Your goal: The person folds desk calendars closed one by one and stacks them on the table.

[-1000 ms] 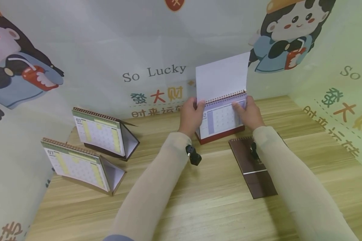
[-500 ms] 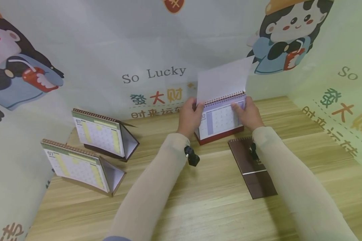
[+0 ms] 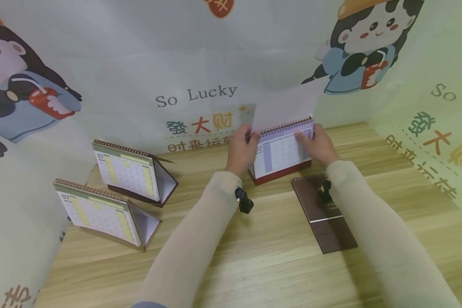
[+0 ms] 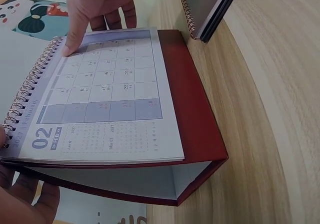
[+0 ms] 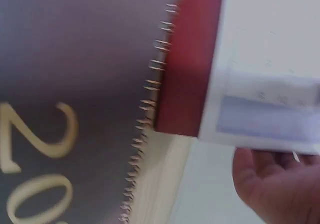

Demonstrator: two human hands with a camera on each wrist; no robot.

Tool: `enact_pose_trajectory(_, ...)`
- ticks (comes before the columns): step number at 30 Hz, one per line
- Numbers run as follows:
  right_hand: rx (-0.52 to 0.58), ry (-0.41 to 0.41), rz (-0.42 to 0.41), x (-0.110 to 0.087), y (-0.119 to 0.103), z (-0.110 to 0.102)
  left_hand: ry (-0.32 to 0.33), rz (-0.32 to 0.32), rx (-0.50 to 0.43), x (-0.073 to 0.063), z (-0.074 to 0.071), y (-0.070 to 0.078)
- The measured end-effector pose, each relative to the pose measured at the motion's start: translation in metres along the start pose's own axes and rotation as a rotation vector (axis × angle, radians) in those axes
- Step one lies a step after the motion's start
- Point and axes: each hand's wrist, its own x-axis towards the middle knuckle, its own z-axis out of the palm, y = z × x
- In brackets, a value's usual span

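Pinches red-based calendar [image 3: 286, 149] at wearer's one o'clock between left hand [image 3: 241, 150] and right hand [image 3: 320, 146], likely risks creasing raised page [image 3: 286, 105] against backdrop [image 3: 200, 55] if pushed toward twelve.

On the light wood-grain desk [image 3: 269, 256], the red-based white-and-lilac paper calendar [image 3: 281, 154] stands near the back edge, right of the middle, between the left hand [image 3: 241, 149] and the right hand [image 3: 318, 145]. Just before it lies the flat dark-brown spiral-bound calendar [image 3: 318, 209], partly beneath the cream right sleeve [image 3: 381, 226]. Well to the left, the dark-based white-and-yellow paper tent calendar [image 3: 127, 173] stands near the back left corner; the brown-based white-and-yellow paper tent calendar [image 3: 96, 214] stands before it, beside the left edge.
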Motion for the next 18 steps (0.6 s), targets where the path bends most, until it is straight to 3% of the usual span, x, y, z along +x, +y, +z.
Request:
enact_pose_trajectory(5, 0.146, -0.018, 0.036, 0.0, -0.006, -0.022, -0.008, 0.004, 0.018, 0.0, 0.0, -0.003)
enact_pose_trajectory(12, 0.429, 0.174, 0.037, -0.006, -0.041, -0.066, 0.0, -0.008, 0.017, -0.001, 0.0, -0.002)
enact_pose_trajectory(18, 0.48, 0.225, -0.022, -0.017, -0.073, -0.09, -0.005, 0.013, 0.019, -0.001, -0.001, -0.001)
